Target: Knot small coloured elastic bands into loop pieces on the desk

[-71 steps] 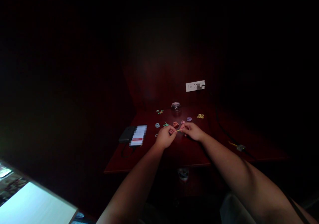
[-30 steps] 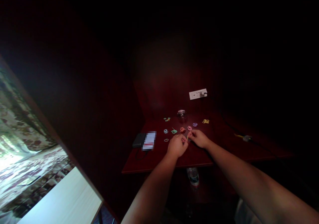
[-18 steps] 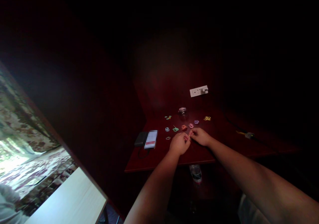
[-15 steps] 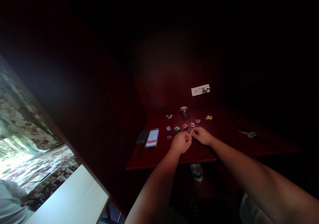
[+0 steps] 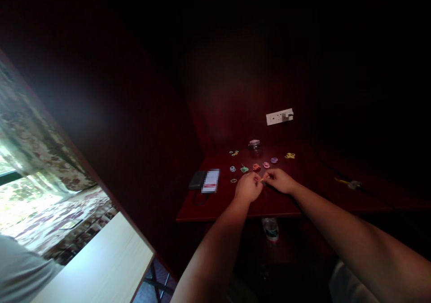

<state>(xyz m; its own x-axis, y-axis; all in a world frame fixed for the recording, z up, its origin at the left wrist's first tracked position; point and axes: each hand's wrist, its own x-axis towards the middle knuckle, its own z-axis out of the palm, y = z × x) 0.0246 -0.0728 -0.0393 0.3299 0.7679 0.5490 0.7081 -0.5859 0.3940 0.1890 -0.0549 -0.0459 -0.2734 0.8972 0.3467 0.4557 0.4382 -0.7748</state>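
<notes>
Yellowish band [image 5: 262, 180], prob., pinched btwn L hand [image 5: 249, 187] & R hand [image 5: 280, 181]; orange bundle [image 5: 256, 167] nr.

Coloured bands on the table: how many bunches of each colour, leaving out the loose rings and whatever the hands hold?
Pale blue bunch: 1
Green bunch: 1
Orange bunch: 1
Pink bunch: 1
Purple bunch: 1
Yellow bunch: 1
Total: 6
</notes>
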